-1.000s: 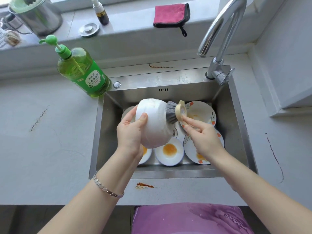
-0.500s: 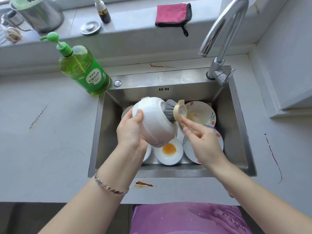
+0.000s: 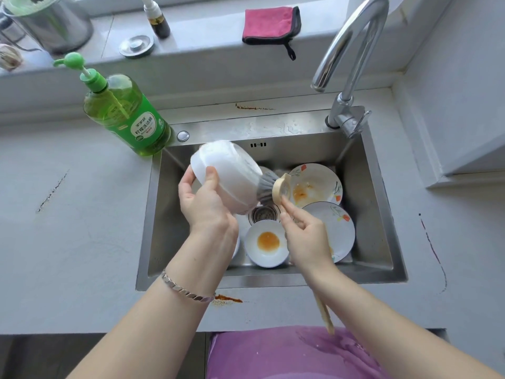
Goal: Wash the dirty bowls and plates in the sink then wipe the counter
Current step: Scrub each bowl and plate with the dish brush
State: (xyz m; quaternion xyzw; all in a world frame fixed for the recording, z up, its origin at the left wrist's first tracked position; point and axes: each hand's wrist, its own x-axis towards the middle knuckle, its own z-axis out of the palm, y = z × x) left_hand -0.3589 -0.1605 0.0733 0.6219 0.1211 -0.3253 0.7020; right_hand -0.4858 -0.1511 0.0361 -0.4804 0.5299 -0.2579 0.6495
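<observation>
Over the steel sink (image 3: 374, 214), my left hand (image 3: 203, 203) grips a white bowl (image 3: 232, 173) tilted on its side, its opening turned to the right. My right hand (image 3: 304, 231) holds a wooden-handled dish brush (image 3: 276, 187) whose grey bristles press into the bowl's mouth. On the sink floor lie a small white bowl (image 3: 266, 243) with orange residue, a flowered plate (image 3: 314, 186) smeared orange, and a second flowered plate (image 3: 337, 228). Another dish is mostly hidden under my left wrist.
A green dish soap bottle (image 3: 123, 113) stands at the sink's back left corner. The faucet (image 3: 349, 56) arches over the back right. A pink cloth (image 3: 270, 24), a drain plug (image 3: 136, 46), a small dark bottle (image 3: 158, 19) and a metal pot (image 3: 49, 23) sit on the ledge. Orange stains (image 3: 228, 299) mark the counter's front.
The bowl has turned and risen to the left in my left hand. The brush followed it, staying at the bowl's mouth.
</observation>
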